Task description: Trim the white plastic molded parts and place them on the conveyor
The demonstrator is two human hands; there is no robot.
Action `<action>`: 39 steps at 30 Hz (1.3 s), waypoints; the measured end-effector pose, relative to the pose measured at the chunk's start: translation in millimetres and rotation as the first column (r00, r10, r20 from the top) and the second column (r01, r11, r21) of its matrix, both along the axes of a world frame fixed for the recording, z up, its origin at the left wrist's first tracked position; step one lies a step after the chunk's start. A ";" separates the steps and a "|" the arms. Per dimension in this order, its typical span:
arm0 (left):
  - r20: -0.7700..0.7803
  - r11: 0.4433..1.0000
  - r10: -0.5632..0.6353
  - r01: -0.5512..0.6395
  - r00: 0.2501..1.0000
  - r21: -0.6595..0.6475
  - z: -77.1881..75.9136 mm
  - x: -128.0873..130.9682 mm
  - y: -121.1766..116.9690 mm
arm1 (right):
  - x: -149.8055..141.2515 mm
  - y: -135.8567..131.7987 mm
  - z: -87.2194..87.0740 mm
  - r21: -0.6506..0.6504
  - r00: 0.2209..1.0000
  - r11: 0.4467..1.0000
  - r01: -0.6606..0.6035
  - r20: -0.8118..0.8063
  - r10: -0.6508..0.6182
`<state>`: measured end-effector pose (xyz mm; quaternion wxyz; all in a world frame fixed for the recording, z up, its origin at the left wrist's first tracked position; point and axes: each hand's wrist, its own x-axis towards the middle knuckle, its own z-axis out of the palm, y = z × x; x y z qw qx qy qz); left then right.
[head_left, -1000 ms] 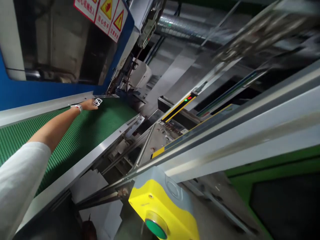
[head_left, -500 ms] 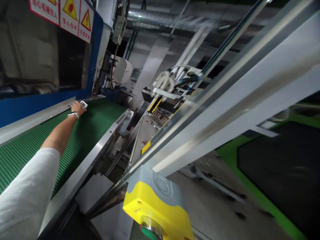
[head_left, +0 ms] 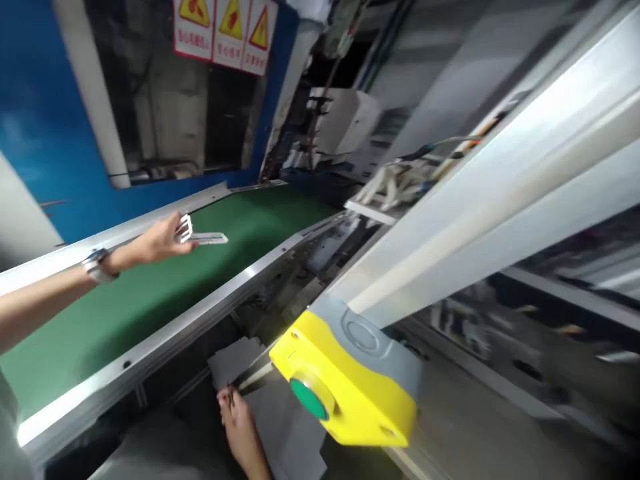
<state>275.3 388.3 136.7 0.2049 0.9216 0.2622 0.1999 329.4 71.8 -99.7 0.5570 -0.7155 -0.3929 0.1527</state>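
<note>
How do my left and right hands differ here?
The left hand is over the green belt; the right hand is lower, outside the belt's metal rail. The left hand holds a white frame piece; the right hand holds something small and dark, too blurred to name. The left hand has a wristband; none shows by the right hand. Both hands are bare.

We see a matt, rubbery-looking green belt (head_left: 135, 317), its right-hand rail (head_left: 250, 272) bare metal, smooth and glossy. Behind the belt, we find the blue panel (head_left: 35, 133) glossily painted; right of the belt, the yellow box (head_left: 350, 380) looks smooth plastic. Over the belt, the white frame piece (head_left: 189, 228) looks plastic too.
</note>
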 end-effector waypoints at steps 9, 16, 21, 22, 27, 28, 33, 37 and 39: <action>0.053 0.707 0.036 0.012 0.998 -0.707 -73.8 -162.8 -237.9 | 12.9 -12.5 78.9 0.452 0.792 0.733 -0.508 -0.090 0.604; 0.274 0.436 0.453 0.057 0.848 -0.898 -129.7 -194.7 -354.5 | -26.5 -42.0 75.2 0.505 0.228 0.652 -0.565 -0.664 0.712; 0.323 0.665 0.513 -0.130 0.796 -0.735 -136.6 -210.3 -390.8 | -61.5 -60.4 66.5 0.341 -0.249 0.659 -0.671 -0.940 0.233; 0.355 0.712 0.497 -0.138 0.792 -0.689 -137.3 -210.7 -393.6 | -69.3 -63.8 64.9 0.325 -0.316 0.616 -0.718 -0.940 0.127; 0.507 0.868 0.338 -0.055 0.793 -0.494 -144.1 -214.5 -400.1 | -104.4 -75.6 55.0 0.311 -0.342 0.407 -0.859 -0.940 -0.006; 0.505 0.877 0.339 -0.071 0.794 -0.476 -145.2 -217.0 -401.6 | -109.7 -76.6 53.2 0.301 -0.329 0.401 -0.865 -0.944 -0.001; 0.442 0.874 0.443 -0.267 0.780 -0.406 -146.0 -234.2 -409.5 | -128.1 -79.4 44.0 0.208 -0.148 0.459 -0.863 -0.975 0.163; 0.306 0.804 0.577 -0.461 0.757 -0.375 -142.1 -246.8 -410.0 | -130.2 -83.2 45.1 0.155 0.090 0.613 -0.775 -0.932 0.350; 0.268 0.780 0.599 -0.474 0.755 -0.409 -140.1 -252.1 -408.8 | -129.3 -86.1 54.4 0.168 0.180 0.661 -0.732 -0.887 0.425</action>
